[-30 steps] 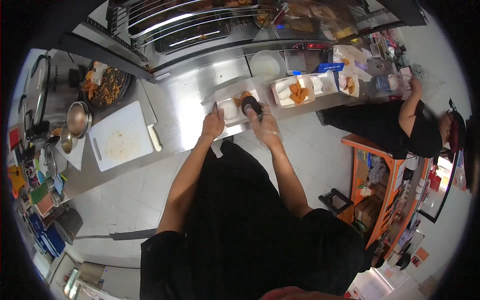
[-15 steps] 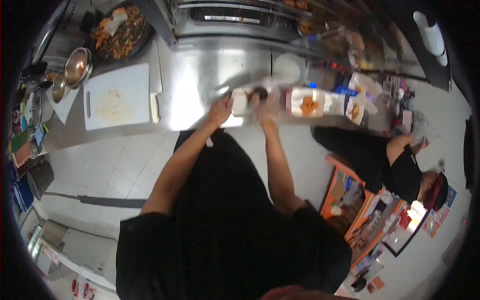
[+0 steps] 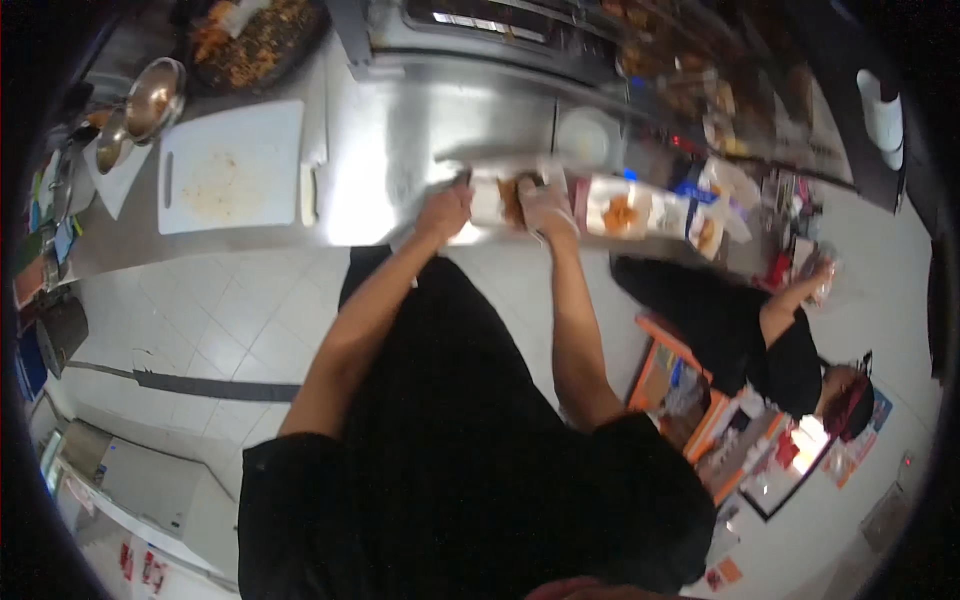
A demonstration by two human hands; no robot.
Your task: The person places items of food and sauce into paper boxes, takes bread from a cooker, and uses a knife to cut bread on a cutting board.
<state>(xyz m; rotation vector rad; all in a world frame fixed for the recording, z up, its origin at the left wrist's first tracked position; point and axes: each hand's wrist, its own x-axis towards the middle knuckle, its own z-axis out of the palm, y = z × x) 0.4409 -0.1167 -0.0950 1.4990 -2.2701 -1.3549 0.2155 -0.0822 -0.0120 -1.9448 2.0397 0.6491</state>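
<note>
A white open food box [image 3: 487,203] sits at the front edge of the steel counter, with brown food [image 3: 512,203] in its right part. My left hand [image 3: 443,215] is closed on the box's left side, the thumb near its rim. Over the food is my right hand [image 3: 548,212], in a clear plastic glove. Its fingers are bent round something dark and small that the blur and the fingers mostly hide. Right of this hand stands another white box [image 3: 617,208] with orange-brown pieces in it.
Left on the counter [image 3: 390,130] lie a stained white cutting board [image 3: 235,170] and a white-handled knife [image 3: 309,195]. Beyond are metal bowls [image 3: 155,98] and a dark pan [image 3: 250,50] of food. A white round container [image 3: 588,135] stands behind the boxes. A co-worker [image 3: 785,350] is at right.
My right hand has come down onto the food in the box and shifted slightly right. My left hand still holds the box. The co-worker's arm has moved, and the whole view has shifted a little.
</note>
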